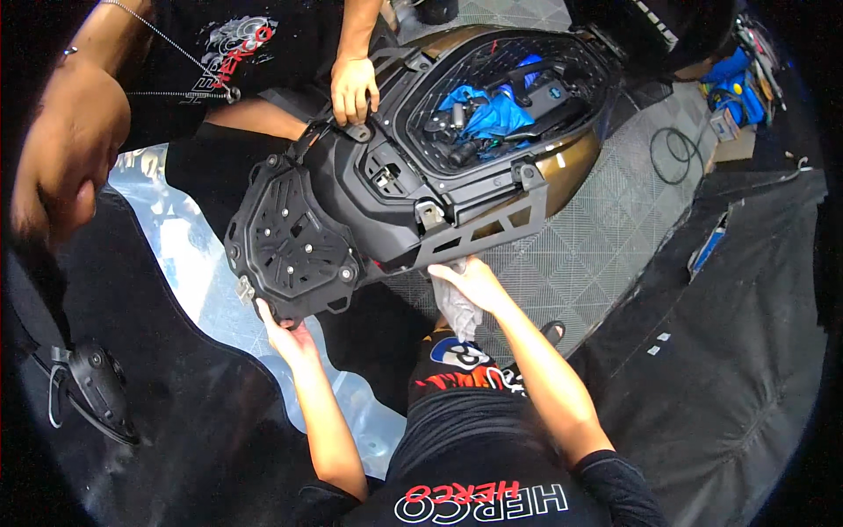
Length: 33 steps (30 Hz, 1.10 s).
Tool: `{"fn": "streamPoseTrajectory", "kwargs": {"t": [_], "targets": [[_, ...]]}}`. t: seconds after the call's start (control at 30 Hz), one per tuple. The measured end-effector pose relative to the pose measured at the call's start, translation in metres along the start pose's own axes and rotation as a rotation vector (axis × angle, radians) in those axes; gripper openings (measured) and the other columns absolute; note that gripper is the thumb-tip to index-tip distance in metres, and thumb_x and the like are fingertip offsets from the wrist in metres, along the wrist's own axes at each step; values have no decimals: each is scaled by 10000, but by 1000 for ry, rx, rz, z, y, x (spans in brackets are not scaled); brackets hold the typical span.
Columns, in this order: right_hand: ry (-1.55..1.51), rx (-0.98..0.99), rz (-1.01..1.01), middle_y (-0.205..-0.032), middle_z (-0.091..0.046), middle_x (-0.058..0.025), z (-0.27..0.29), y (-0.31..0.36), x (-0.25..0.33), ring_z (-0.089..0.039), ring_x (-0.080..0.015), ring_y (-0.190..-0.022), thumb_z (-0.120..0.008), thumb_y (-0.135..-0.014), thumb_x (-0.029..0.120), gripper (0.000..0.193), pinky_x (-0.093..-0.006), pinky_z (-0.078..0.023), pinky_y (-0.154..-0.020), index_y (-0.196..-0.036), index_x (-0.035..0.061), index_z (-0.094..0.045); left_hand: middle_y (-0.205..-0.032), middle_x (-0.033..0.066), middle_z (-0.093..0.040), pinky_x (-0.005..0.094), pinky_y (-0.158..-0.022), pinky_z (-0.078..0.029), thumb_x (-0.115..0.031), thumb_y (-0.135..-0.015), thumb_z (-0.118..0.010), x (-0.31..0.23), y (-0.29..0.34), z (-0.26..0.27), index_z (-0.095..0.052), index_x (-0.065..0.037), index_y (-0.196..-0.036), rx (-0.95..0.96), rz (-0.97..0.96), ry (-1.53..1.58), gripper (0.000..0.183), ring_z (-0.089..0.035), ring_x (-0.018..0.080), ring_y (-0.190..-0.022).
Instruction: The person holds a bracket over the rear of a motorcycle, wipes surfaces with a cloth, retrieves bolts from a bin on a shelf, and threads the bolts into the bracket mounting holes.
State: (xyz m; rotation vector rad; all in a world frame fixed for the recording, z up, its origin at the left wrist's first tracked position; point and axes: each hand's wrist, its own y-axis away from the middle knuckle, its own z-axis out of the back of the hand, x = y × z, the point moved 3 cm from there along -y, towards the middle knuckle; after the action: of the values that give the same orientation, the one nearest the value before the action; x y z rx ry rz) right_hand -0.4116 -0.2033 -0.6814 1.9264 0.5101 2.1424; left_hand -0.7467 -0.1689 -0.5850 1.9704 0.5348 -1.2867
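A scooter's black rear rack plate [290, 230], slotted and bolted, juts out toward the left. My left hand [288, 337] grips its near lower edge, thumb against the rim and the other fingers partly hidden beneath. Below the black side bracket [492, 230], my right hand [470, 283] is closed on a crumpled grey cloth [458, 316] that hangs down. Its fingertips reach up to the bracket's lower edge. The scooter's bronze side panel [575, 171] curves around the uncovered storage bay [413, 119].
Blue cloth [496, 114] and small parts fill the bay. Across from me, a co-worker's hand [354, 90] rests on the scooter's tail. Black padded mats [720, 351] flank the grey tiled floor [571, 290]. A cable [676, 156] and a box [724, 125] lie at right.
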Motion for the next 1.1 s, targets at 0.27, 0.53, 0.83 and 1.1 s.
{"fn": "streamPoseTrajectory", "kwargs": {"t": [0.27, 0.53, 0.83, 1.1], "targets": [[-342, -77, -279, -1417, -540, -190, -12, -3, -16, -480, -254, -1330, -571, -934, 597, 824, -332, -309, -1130, -1395, -82, -486, -1094, 66, -658, 333, -872, -543, -347, -915, -738, -3, -5, 6, -614, 13, -1232, 59, 20, -22, 495, -584, 112, -831], [-198, -40, -188, -1443, -522, -201, -11, -3, -12, -447, -267, -1363, -544, -929, 635, 852, -341, -277, -1151, -1409, -67, -483, -1172, 97, -666, 378, -907, -540, -376, -929, -712, -2, -9, 9, -605, 14, -1242, 30, 5, -69, 511, -646, 186, -987], [-419, -101, -241, -1472, -471, -169, -13, -3, -26, -422, -253, -1357, -639, -900, 573, 873, -350, -272, -1157, -1453, -62, -411, -1276, 108, -630, 418, -996, -497, -383, -927, -713, 7, -22, 28, -567, -27, -1311, 64, 84, -44, 543, -634, 227, -1085], [-224, -76, -187, -1485, -465, -230, -10, -10, -25, -418, -296, -1394, -601, -835, 725, 1017, -370, -283, -1164, -1425, -90, -458, -1432, 129, -523, 506, -1120, -379, -406, -910, -728, 6, -24, 32, -451, -40, -1448, 181, 72, -41, 707, -510, 277, -1298]]}}
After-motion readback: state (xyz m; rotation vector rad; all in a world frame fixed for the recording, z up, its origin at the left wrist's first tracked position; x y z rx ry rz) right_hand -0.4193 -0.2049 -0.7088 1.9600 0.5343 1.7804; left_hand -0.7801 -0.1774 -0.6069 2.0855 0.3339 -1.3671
